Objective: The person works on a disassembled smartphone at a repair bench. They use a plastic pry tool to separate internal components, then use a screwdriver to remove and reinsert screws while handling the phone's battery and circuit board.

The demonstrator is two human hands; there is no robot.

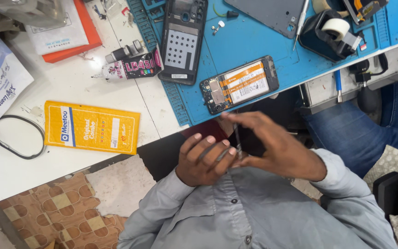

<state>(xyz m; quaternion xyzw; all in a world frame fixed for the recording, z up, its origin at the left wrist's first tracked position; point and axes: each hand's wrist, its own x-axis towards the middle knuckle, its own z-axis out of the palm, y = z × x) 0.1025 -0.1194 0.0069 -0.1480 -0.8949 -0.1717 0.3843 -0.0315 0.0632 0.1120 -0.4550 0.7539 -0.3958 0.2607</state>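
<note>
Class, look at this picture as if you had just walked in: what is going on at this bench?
A person in a grey shirt holds a thin metal tool between the left hand and right hand, close to the chest. On the blue mat lie an opened phone showing its battery and a separate dark phone frame. A glue tube and yellow packet lie on the white table.

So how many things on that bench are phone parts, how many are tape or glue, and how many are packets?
Phone parts: 2, an opened phone showing its battery and a black phone frame.
Tape or glue: 2, a black tape dispenser and a glue tube.
Packets: 2, a yellow padded packet and an orange-backed packet.
Total: 6
</note>
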